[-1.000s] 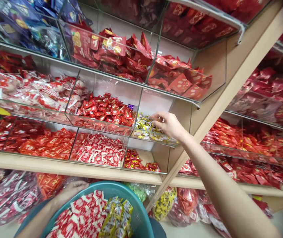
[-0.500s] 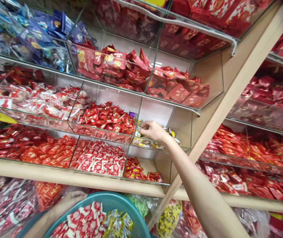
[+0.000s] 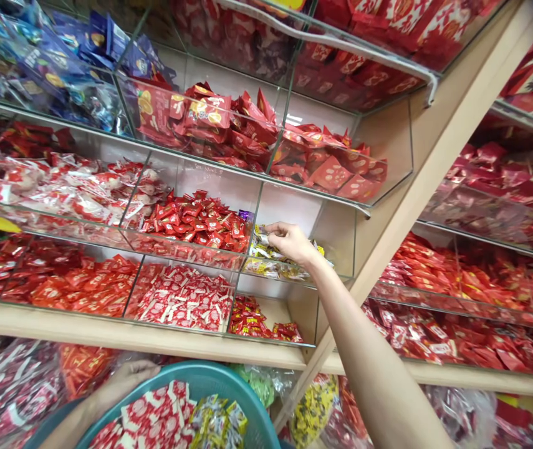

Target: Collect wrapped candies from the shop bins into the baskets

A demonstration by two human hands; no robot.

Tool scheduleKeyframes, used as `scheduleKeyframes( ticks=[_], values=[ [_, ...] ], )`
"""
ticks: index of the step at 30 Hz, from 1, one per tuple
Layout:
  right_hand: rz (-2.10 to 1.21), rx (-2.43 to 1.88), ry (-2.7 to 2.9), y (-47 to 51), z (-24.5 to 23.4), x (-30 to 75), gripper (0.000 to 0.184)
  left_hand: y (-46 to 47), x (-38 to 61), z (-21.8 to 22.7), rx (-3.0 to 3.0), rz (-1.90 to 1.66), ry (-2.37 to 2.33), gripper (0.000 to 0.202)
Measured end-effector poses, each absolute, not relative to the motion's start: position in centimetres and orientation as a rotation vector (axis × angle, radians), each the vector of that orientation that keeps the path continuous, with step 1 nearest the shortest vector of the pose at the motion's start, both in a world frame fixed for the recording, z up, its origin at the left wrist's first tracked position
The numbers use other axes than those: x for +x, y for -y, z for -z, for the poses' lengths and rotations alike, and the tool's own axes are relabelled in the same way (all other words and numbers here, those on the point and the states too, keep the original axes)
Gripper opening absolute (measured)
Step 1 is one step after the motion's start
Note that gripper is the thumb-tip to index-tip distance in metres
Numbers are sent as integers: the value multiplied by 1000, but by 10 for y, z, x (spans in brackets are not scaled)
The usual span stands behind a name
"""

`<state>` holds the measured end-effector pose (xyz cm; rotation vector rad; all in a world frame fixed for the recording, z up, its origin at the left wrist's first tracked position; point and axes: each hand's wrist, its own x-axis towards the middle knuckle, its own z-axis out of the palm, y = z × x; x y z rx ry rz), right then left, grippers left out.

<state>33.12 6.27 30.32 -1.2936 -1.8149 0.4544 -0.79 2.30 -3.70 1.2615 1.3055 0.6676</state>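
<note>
My right hand (image 3: 289, 242) reaches into a clear-fronted compartment holding yellow-and-white wrapped candies (image 3: 273, 267). Its fingers are closed in a pinch, with a small yellow-and-silver wrapped candy (image 3: 260, 234) at the tips. Low in view, my left hand (image 3: 136, 375) holds the far-left rim of a teal plastic basket (image 3: 219, 369); its fingertips curl at the edge and are partly hidden. Inside the basket lie red-and-white candy packets (image 3: 156, 411) on the left and a cluster of yellow wrapped candies (image 3: 219, 423) on the right.
Clear dividers split the wooden shelf (image 3: 247, 350) into compartments. Red candies (image 3: 201, 221) fill the bin to the left, red-and-yellow packets (image 3: 247, 317) the one below. A slanting wooden post (image 3: 388, 243) stands at the right. Plastic bags of sweets (image 3: 315, 405) sit under the shelf.
The view has shifted slightly, so shelves and basket appear a little further left. My right hand stays in the same compartment, with the wrapper at its fingertips now showing more clearly.
</note>
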Motion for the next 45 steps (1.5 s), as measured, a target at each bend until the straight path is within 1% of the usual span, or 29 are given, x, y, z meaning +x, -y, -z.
scheduleKeyframes(
  ticks=[2, 6, 8, 11, 17, 23, 26, 30, 33, 37, 41, 45],
  values=[
    [-506, -1354, 1824, -60, -304, 330, 37, -24, -9, 38, 1281, -700, -1259, 43],
    [-533, -1423, 1925, -57, -305, 327, 18, -23, -9, 39, 1270, -754, -1241, 37],
    [-538, -1447, 1970, -57, -304, 328, 13, -22, -8, 38, 1254, -763, -1230, 37],
    [-546, -1464, 2011, -60, -301, 330, 18, -21, -7, 34, 1253, -756, -1248, 39],
    [-429, -1498, 2128, -65, -300, 335, 35, -22, -8, 36, 1260, -762, -1257, 38],
    [-365, -1512, 2169, -64, -300, 335, 46, -23, -8, 38, 1263, -748, -1239, 38],
    [-426, -1465, 2120, -62, -300, 336, 44, -22, -8, 37, 1247, -749, -1253, 41],
    [-503, -1315, 1918, -60, -305, 338, 41, -26, -10, 43, 1268, -747, -1265, 40],
    [-413, -1233, 1849, -63, -314, 343, 42, -30, -11, 53, 1267, -748, -1255, 39],
    [-210, -1282, 2050, -72, -327, 356, 34, -35, -13, 62, 1283, -746, -1218, 36],
    [-141, -1388, 2313, -81, -328, 360, 23, -36, -14, 64, 1282, -749, -1211, 33],
    [-26, -1398, 2520, -85, -324, 353, 9, -35, -12, 62, 1255, -761, -1214, 37]
  ],
)
